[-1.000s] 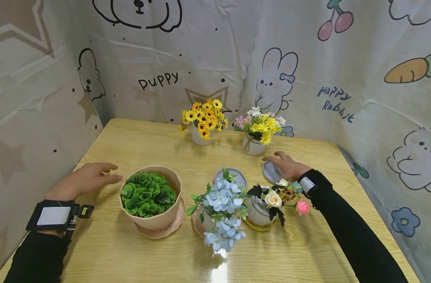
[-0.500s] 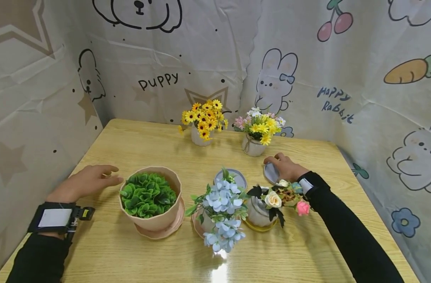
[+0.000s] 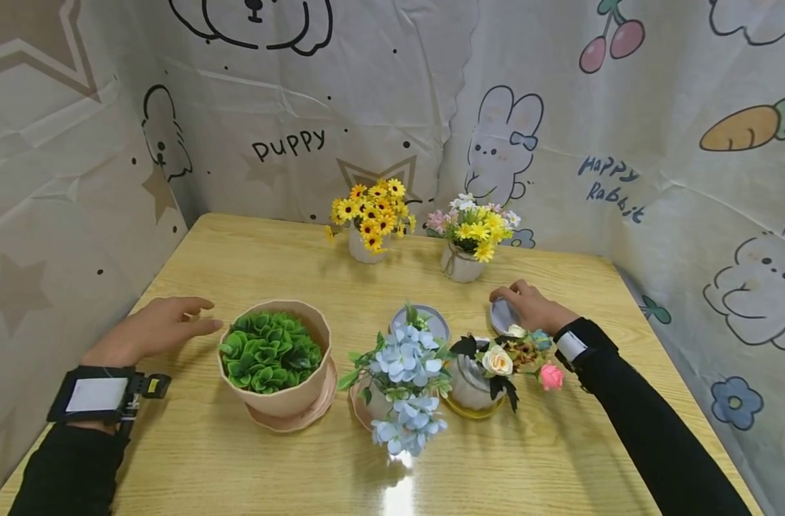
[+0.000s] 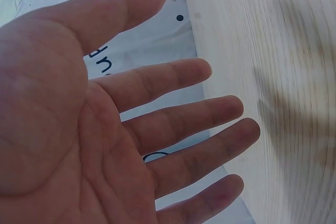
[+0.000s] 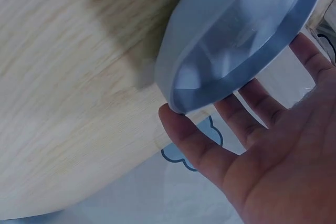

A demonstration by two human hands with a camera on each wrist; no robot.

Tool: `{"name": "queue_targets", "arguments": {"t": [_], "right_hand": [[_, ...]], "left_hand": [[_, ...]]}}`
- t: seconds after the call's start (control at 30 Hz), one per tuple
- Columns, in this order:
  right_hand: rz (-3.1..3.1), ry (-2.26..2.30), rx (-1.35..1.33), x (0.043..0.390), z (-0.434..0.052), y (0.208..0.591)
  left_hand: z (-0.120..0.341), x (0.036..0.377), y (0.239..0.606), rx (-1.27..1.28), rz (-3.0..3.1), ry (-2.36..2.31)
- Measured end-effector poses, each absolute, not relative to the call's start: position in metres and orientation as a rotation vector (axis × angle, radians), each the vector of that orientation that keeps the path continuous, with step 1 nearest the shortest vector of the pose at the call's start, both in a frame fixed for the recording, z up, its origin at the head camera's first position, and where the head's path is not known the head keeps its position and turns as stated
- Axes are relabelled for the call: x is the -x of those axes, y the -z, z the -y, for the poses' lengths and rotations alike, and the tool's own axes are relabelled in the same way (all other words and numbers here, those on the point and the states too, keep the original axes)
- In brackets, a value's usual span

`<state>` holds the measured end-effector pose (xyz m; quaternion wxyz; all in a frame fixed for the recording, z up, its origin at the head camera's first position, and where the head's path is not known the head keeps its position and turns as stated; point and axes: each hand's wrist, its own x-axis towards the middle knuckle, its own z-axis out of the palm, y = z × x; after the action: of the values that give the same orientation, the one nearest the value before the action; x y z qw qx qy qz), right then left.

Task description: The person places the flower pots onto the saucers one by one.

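Our R hand (image 3: 534, 308) has curled fingers on the rim of the small gray saucer (image 3: 503, 317), just beyond the rose pot (image 3: 471, 387); can't tell if it's clear of the counter (image 3: 289, 480). Only fingertips on it, so it could slip; our R sleeve (image 3: 657, 423) is near the roses (image 3: 498, 360), so a careless pullback might tip 'em. L hand (image 3: 150, 330)'s wide, holding nothing, beside the pink pot (image 3: 276, 405). Contents: pink pot, green leaves (image 3: 270, 351); pale pot (image 3: 377, 407) w/ blue flowers (image 3: 402, 355); rear pots, yellow daisies (image 3: 373, 211) & mixed blooms (image 3: 473, 229).
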<state>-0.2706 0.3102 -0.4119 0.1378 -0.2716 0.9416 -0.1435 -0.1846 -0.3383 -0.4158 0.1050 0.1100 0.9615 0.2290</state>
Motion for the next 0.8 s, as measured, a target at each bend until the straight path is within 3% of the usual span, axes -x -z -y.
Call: {"name": "queue_targets", "arguments": {"t": [0.47, 0.8], "right_hand": [[-2.666, 0.389, 0.837, 0.233, -0.314, 0.399], [-2.622, 0.472, 0.978, 0.235, -0.335, 0.425]], "left_hand": [[0.335, 0.185, 0.415, -0.316, -2.819, -0.666], [0.334, 0.185, 0.415, -0.319, -2.824, -0.643]]}}
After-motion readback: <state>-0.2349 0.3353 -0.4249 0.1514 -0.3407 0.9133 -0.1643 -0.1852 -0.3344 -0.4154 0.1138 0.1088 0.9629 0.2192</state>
